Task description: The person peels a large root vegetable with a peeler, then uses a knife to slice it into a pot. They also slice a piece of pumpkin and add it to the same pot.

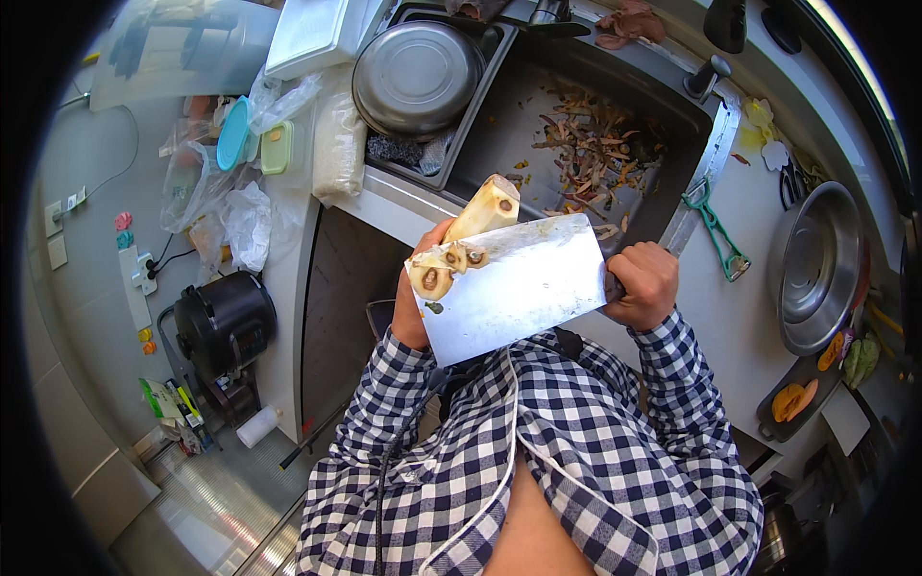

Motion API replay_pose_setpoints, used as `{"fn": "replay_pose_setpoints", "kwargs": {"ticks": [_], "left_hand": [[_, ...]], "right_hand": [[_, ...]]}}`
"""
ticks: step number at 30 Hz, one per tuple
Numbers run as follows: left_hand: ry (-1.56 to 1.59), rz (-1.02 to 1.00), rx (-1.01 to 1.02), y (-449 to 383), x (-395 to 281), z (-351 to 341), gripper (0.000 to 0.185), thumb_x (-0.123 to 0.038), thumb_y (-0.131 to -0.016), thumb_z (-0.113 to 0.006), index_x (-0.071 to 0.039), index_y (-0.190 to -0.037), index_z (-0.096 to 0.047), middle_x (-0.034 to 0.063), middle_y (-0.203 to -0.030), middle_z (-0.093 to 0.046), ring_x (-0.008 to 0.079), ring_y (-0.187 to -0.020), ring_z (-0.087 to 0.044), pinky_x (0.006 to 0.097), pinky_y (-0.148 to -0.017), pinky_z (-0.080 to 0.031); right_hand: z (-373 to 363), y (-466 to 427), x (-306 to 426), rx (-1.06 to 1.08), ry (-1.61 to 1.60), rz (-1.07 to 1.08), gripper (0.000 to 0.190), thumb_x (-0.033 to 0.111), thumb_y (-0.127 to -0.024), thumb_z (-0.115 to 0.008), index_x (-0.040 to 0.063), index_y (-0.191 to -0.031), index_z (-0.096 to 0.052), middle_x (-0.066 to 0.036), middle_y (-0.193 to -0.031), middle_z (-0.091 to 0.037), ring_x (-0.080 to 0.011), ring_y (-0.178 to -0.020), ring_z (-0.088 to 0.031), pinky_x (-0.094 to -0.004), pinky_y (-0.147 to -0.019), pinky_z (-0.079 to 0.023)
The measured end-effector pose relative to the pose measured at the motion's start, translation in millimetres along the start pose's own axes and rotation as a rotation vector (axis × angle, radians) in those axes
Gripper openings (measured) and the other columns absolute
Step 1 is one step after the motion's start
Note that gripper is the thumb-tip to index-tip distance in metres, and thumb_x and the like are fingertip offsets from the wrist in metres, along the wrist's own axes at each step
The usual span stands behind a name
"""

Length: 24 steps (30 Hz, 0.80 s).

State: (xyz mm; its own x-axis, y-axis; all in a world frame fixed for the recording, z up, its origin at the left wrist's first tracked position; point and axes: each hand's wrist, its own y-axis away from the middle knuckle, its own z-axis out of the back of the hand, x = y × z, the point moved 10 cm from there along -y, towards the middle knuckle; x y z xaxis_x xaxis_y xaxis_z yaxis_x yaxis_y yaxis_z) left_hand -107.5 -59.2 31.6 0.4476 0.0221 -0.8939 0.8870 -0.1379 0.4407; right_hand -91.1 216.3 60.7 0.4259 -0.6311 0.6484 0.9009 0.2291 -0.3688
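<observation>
My right hand (pixel 645 285) is closed around the handle of a broad steel cleaver (pixel 522 288), whose blade lies flat to the view in front of my chest. In my left hand (pixel 412 306) is a peeled, pale root vegetable (pixel 484 207) with a brown knot near its cut end. The blade hides most of my left fingers and the lower part of the root. Cut pieces (pixel 432 279) with brown centres cling to the blade's left corner, beside a small green scrap. Beyond the blade, brown peelings (pixel 594 147) lie scattered in the dark sink (pixel 497 155).
A lidded metal pot (pixel 420 79) occupies the sink's left side. Right of the sink are a green peeler (pixel 717 229), a steel basin (pixel 821 266) and a dark board (pixel 774 428) with cut pumpkin (pixel 792 402). Leftward stand plastic bags (pixel 247 227) and a black electric cooker (pixel 225 320).
</observation>
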Motion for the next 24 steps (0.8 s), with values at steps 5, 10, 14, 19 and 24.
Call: {"fn": "replay_pose_setpoints", "kwargs": {"ticks": [5,10,14,19,24], "left_hand": [[0.360,0.096,0.068,3.7,3.8,-8.7,0.068,-0.017,-0.097,-0.072,0.002,-0.153,-0.038,0.0147,-0.139,-0.058,0.0181,-0.119,-0.064,0.0314,-0.098,-0.058],[-0.684,-0.235,-0.037,5.9,-46.5,-14.7,0.069,-0.005,-0.074,-0.077,0.008,-0.138,-0.053,0.0232,-0.121,-0.067,0.0311,-0.114,-0.068,0.0371,-0.099,-0.052],[-0.656,-0.189,-0.046,9.1,-37.7,-6.6,0.069,0.000,-0.071,-0.069,0.007,-0.138,-0.052,0.0217,-0.120,-0.067,0.0319,-0.112,-0.068,0.0363,-0.098,-0.052],[-0.700,-0.254,-0.087,10.0,-42.4,-5.8,0.070,0.001,-0.071,-0.069,0.005,-0.138,-0.052,0.0216,-0.119,-0.066,0.0348,-0.110,-0.068,0.0374,-0.097,-0.053],[-0.935,-0.442,-0.136,11.0,-67.0,-19.3,0.068,0.003,-0.071,-0.070,0.003,-0.137,-0.053,0.0199,-0.113,-0.065,0.0384,-0.104,-0.067,0.0410,-0.092,-0.054]], "right_hand": [[-3.1,-0.4,-2.7,-0.022,0.064,0.015,0.030,0.016,-0.059,-0.082,0.010,-0.067,-0.054,-0.005,-0.063,-0.050,-0.0254,-0.057,-0.051,-0.0396,-0.054,-0.040],[-9.3,11.9,-45.5,-0.054,0.177,-0.138,0.029,0.024,-0.074,-0.084,0.008,-0.070,-0.060,-0.009,-0.067,-0.059,-0.0297,-0.061,-0.060,-0.0417,-0.056,-0.046],[-13.9,38.9,-103.6,-0.029,0.264,-0.630,0.030,0.026,-0.079,-0.083,0.005,-0.075,-0.063,-0.014,-0.064,-0.062,-0.0371,-0.061,-0.064,-0.0464,-0.056,-0.049],[-16.3,44.3,-107.2,0.004,0.043,-0.704,0.035,0.026,-0.085,-0.083,0.003,-0.070,-0.060,-0.017,-0.058,-0.055,-0.0389,-0.053,-0.057,-0.0445,-0.052,-0.044],[-10.8,37.2,-73.3,-0.105,-0.167,-0.518,0.028,0.013,-0.079,-0.083,0.002,-0.073,-0.058,-0.014,-0.058,-0.047,-0.0313,-0.050,-0.050,-0.0364,-0.048,-0.037]]}}
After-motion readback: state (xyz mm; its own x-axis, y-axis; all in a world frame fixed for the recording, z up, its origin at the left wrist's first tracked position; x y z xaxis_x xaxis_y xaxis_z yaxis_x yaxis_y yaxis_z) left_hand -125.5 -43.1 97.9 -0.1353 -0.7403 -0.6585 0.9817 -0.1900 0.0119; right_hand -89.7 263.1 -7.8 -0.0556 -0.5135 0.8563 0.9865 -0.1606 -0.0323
